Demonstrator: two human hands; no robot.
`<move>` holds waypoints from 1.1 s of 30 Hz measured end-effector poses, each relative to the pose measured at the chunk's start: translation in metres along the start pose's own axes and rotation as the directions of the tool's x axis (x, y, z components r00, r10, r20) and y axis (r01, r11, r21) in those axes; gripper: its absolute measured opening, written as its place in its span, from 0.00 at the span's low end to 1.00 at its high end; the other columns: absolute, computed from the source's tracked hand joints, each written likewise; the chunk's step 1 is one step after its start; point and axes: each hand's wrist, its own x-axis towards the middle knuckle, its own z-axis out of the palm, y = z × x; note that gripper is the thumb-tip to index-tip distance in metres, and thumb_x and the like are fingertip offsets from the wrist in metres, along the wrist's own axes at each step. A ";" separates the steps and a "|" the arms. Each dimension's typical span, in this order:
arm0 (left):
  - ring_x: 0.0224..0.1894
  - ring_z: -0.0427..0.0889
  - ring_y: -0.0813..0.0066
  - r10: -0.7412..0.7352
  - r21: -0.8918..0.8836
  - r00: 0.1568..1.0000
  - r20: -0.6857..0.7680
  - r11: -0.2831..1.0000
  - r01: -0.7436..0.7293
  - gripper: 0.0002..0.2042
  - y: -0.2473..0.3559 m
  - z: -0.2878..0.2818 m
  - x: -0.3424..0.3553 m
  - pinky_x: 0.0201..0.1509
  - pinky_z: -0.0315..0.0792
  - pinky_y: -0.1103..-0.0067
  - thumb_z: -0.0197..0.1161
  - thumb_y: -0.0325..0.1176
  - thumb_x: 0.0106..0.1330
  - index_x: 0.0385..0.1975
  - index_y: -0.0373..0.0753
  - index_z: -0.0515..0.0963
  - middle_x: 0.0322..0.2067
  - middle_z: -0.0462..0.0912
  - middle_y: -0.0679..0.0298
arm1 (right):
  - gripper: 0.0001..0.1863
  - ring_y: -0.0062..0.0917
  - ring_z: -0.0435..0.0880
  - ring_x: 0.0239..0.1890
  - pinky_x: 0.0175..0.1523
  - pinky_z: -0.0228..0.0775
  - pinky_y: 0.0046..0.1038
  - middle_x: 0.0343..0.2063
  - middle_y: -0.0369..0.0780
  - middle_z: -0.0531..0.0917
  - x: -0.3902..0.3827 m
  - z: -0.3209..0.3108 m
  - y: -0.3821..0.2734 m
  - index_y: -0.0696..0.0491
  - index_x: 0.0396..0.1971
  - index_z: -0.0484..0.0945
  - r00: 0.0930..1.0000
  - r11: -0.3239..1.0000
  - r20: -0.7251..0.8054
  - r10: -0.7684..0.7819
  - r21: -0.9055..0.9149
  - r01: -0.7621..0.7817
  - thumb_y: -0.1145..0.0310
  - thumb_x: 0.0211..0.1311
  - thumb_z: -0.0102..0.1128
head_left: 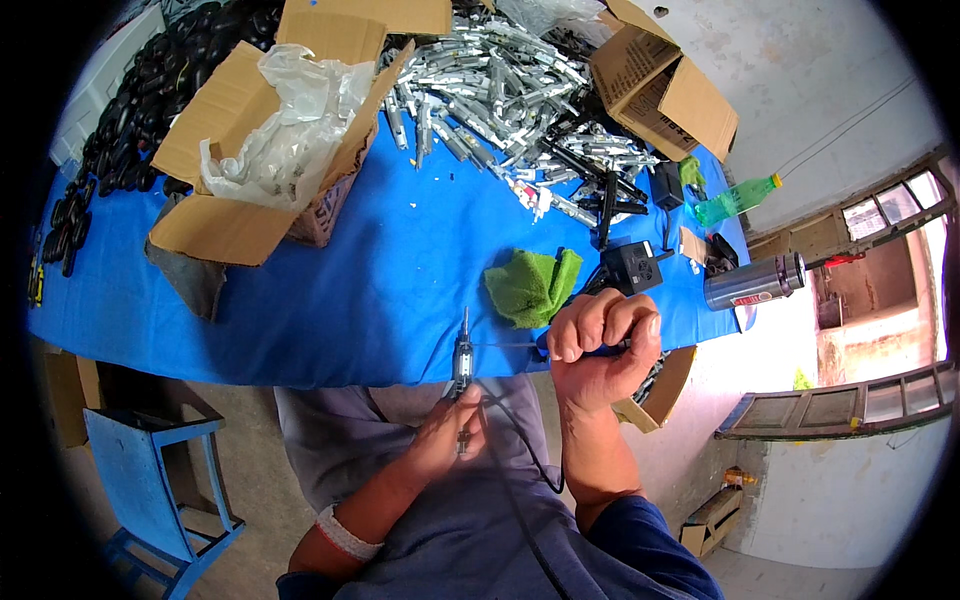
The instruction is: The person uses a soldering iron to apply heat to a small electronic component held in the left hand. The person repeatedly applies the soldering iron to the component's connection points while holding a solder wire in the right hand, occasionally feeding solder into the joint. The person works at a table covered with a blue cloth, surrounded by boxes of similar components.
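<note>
My left hand [447, 432] grips a slim silver pen-shaped power tool [462, 362] near its lower end, tip pointing up toward the blue table edge. A black cable [520, 470] runs from it down across my lap. My right hand [600, 340] is a closed fist at the table's front edge, wrapped around a dark object that stays mostly hidden. A folded green cloth [533, 285] lies just above that fist, beside a small black power box [631, 266].
The blue-covered table [380, 290] carries an open cardboard box with a plastic bag [270, 150], a heap of silver metal parts [510, 90], another open box [660, 85], black parts [150, 100] at left, a steel flask [755, 281] and a green bottle [735, 200]. A blue stool [160, 480] stands at lower left.
</note>
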 end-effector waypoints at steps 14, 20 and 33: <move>0.13 0.63 0.78 0.009 0.067 1.000 0.010 0.998 -0.010 0.28 0.001 0.000 0.000 0.18 0.58 0.82 0.40 0.61 0.69 0.18 0.42 0.64 0.11 0.65 0.65 | 0.21 0.21 0.59 0.10 0.13 0.58 0.24 0.11 0.39 0.62 0.002 0.002 0.000 0.53 0.18 0.57 0.999 0.998 -0.037 -0.014 0.062 0.017 0.57 0.69 0.42; 0.13 0.63 0.78 0.002 0.070 1.000 0.009 0.998 -0.003 0.27 0.002 0.001 -0.001 0.18 0.58 0.81 0.41 0.61 0.69 0.18 0.42 0.64 0.11 0.65 0.65 | 0.21 0.21 0.59 0.10 0.13 0.58 0.24 0.11 0.38 0.62 0.002 0.003 0.001 0.53 0.18 0.57 0.999 0.997 -0.026 -0.022 0.067 0.023 0.57 0.69 0.42; 0.13 0.64 0.77 -0.001 -0.015 1.000 0.017 1.000 0.002 0.26 -0.002 0.002 0.001 0.17 0.58 0.80 0.41 0.58 0.70 0.17 0.44 0.63 0.11 0.64 0.66 | 0.24 0.24 0.62 0.15 0.18 0.60 0.27 0.14 0.39 0.62 0.006 -0.001 0.000 0.55 0.19 0.60 0.992 0.991 0.044 0.122 0.058 -0.124 0.53 0.69 0.44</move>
